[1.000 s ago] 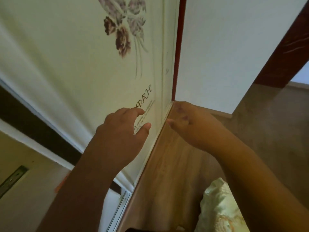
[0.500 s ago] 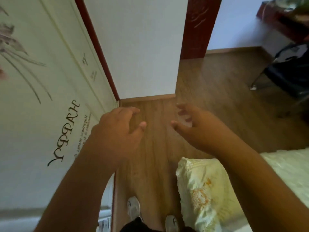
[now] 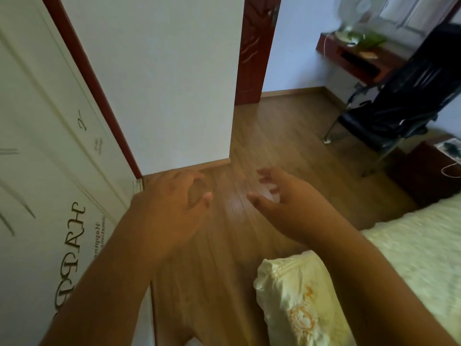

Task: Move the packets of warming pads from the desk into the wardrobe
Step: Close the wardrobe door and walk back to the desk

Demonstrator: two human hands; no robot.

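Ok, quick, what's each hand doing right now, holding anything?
Left hand: open, fingers loosely curled, empty, hanging over the wooden floor.
Right hand: open, fingers spread, empty, also in the air.

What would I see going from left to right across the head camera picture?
wardrobe door → left hand → right hand → black chair. Both hands are empty, fingers spread over the wooden floor.
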